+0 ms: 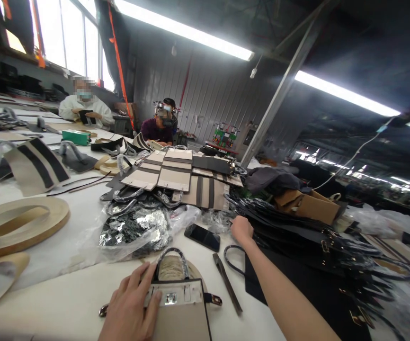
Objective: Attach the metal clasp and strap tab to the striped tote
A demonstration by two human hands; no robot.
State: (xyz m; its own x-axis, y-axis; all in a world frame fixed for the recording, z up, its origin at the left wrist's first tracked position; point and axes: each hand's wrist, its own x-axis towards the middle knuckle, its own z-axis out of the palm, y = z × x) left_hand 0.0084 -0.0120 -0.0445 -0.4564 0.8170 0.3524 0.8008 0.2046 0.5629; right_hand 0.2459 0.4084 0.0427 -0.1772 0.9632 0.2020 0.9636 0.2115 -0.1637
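My left hand point(134, 300) lies with spread fingers on the upper left of a beige bag panel point(182, 317), which has a dark edge, a wrapped handle point(172, 253) and a small metal fitting. Farther right, my right hand point(242, 229) reaches out with its fingers curled down at the left edge of a pile of black bag pieces point(290, 232); its fingertips are hidden, and what they hold cannot be made out. A black phone point(202, 237) lies left of that hand. Below the phone is a flat metal tool point(227, 284).
Beyond the phone lies a plastic bag of shiny metal parts point(136, 229), with stacked striped panels point(174, 173) behind it. Tape rolls point(20, 222) lie at left. A green box point(76, 137) stands farther back. Several people sit or stand beyond. A cardboard box point(316, 207) is at right.
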